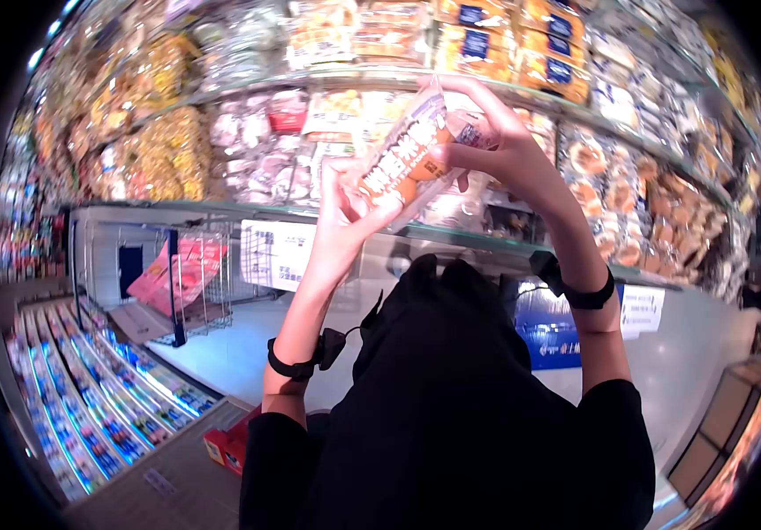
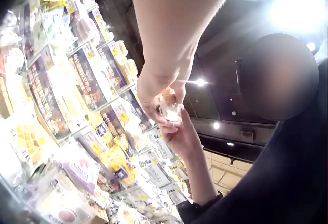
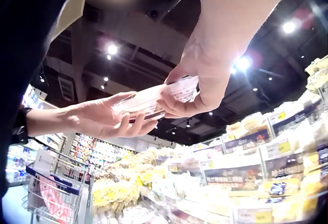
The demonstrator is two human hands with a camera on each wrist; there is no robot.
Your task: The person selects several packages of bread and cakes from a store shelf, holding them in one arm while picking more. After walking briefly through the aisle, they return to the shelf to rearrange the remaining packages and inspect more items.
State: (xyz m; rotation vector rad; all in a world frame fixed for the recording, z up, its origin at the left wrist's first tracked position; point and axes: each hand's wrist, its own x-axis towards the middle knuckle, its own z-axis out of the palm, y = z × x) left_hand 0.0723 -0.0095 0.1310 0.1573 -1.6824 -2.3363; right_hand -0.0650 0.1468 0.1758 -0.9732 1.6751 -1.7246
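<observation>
A clear plastic packet of brown bread [image 1: 411,168] with large white lettering is held up, tilted, in front of the shelves. My left hand [image 1: 345,212] grips its lower left end, thumb across the front. At the upper right end, my right hand [image 1: 504,146] pinches the wrapper between thumb and fingers. From the right wrist view, the packet's back [image 3: 148,101] shows pale with small print, and the left hand's fingers [image 3: 136,126] curl under it. The left wrist view shows the packet [image 2: 170,111] mostly hidden behind both hands.
Shelves of bagged bread [image 1: 155,155] and other wrapped baked goods [image 1: 477,49] curve around ahead. A wire shopping cart [image 1: 175,291] holding a pink item [image 1: 190,269] stands at the left. Behind it is a lit display [image 1: 102,389]. A blue box [image 1: 544,331] lies low at the right.
</observation>
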